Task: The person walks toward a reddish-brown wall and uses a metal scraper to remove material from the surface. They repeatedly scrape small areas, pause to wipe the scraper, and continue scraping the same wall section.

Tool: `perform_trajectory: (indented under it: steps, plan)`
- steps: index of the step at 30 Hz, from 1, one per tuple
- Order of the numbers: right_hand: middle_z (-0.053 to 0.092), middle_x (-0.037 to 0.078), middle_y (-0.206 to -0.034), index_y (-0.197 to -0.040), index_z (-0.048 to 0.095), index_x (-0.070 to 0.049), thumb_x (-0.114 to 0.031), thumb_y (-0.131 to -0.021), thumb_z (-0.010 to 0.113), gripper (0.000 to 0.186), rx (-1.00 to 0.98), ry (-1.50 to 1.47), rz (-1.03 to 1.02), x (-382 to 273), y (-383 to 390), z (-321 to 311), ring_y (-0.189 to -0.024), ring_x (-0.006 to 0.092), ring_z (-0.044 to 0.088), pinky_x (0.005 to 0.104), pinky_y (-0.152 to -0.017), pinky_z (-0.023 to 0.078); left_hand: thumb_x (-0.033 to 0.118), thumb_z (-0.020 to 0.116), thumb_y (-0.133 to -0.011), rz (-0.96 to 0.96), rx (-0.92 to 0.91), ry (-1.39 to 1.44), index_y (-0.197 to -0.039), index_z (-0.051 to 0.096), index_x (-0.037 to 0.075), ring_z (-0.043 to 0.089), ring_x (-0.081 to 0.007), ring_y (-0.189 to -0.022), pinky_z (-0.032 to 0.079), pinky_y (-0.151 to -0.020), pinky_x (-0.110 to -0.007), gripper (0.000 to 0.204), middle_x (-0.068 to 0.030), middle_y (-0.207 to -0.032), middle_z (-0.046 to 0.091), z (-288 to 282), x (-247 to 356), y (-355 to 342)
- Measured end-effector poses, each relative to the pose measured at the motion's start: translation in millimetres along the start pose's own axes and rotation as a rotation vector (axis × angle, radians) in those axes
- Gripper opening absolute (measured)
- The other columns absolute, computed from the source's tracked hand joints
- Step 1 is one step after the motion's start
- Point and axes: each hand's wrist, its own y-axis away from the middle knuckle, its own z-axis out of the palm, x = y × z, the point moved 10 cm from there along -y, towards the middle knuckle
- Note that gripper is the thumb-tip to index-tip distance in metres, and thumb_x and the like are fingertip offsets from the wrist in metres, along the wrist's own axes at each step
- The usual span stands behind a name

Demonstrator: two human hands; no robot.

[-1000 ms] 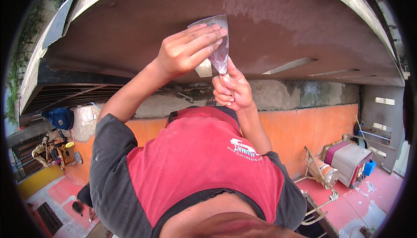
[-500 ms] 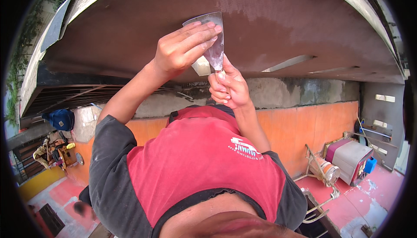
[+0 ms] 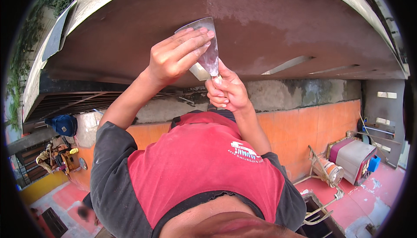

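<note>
A putty knife [image 3: 211, 59] with a wide, whitish-smeared metal blade is held up against a reddish-brown wall surface [image 3: 143, 25]. My right hand [image 3: 228, 91] is closed round its handle, which is mostly hidden in the fingers. The fingers of my left hand [image 3: 176, 57] are stretched out and lie flat across the blade; its thumb is hidden. The blade's broad edge touches the wall or is very near it. A darker brown area and a paler one meet on the wall just above the blade.
Slots [image 3: 289, 64] cut through the wall to the right. Below runs an orange ledge [image 3: 299, 127]. Lower right, a bucket [image 3: 330, 172] stands beside a grey and maroon box-shaped thing [image 3: 352, 157]. A blue bag [image 3: 64, 123] and cluttered tools [image 3: 61, 155] are at the left.
Both hands and the putty knife have shifted slightly left and down in the picture. The grip on it looks the same.
</note>
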Motion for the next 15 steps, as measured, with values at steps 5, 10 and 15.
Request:
perform_trajectory:
  steps: [5,10,15]
  plan:
    - [0.04,0.002,-0.07,-0.159,0.034,-0.035,-0.014,-0.108,0.047,0.057,0.009,0.039,0.017,-3,2,-1,-0.046,0.0055,0.03,0.0196,-0.039,0.031,0.008,0.069,-0.074,0.006,0.003,-0.01,-0.089,0.075,0.001,0.074,-0.0274,-0.104,0.062,-0.089,-0.04,0.018,-0.0109,-0.109,0.076,-4,0,-3]
    - [0.041,0.002,-0.069,-0.159,0.036,-0.035,-0.012,-0.108,0.046,0.056,0.008,-0.029,0.004,-3,2,7,-0.047,0.0049,0.029,0.0189,-0.039,0.031,0.007,0.069,-0.074,0.007,0.011,-0.02,-0.09,0.075,0.001,0.074,-0.0263,-0.105,0.062,-0.089,-0.039,0.019,-0.0101,-0.111,0.076,-5,0,-5]
    - [0.041,0.002,-0.069,-0.158,0.038,-0.035,-0.012,-0.108,0.046,0.055,0.032,0.023,0.001,-8,1,1,-0.048,0.0051,0.029,0.0192,-0.039,0.031,0.003,0.071,-0.065,0.003,0.014,-0.015,-0.089,0.073,0.0,0.074,-0.0288,-0.106,0.062,-0.09,-0.04,0.024,-0.0121,-0.11,0.076,-3,2,-3]
